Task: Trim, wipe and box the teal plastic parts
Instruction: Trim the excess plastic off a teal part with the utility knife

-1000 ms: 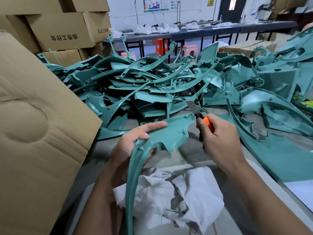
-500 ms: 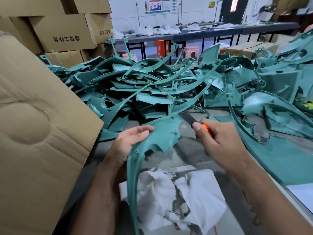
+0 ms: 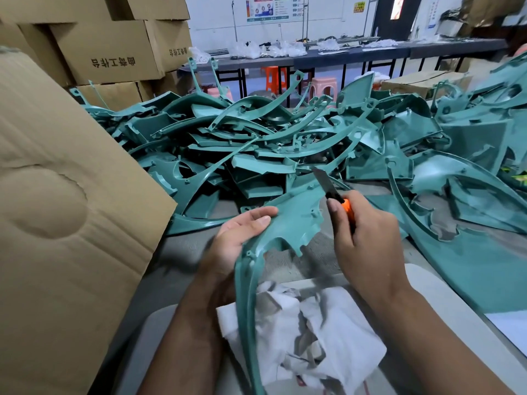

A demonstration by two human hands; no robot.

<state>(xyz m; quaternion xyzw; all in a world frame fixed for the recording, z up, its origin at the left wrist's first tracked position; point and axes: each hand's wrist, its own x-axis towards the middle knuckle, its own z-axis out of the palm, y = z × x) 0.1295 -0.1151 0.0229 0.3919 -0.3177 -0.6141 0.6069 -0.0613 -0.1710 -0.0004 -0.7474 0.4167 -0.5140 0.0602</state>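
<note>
My left hand holds a long curved teal plastic part by its wide upper end, fingers under it and thumb on top. Its narrow tail runs down toward me over a crumpled white cloth. My right hand grips an orange utility knife, its dark blade pointing up and away, right next to the part's upper right edge. A big heap of teal plastic parts covers the table behind.
A large open cardboard box flap stands at my left. Stacked cartons rise at the back left. More teal panels lie on the right. A grey table surface shows beneath my hands, long benches and stools behind.
My right hand lifted the knife so the blade now sticks up beside the part's upper edge. My left hand shifted its grip slightly on the part.
</note>
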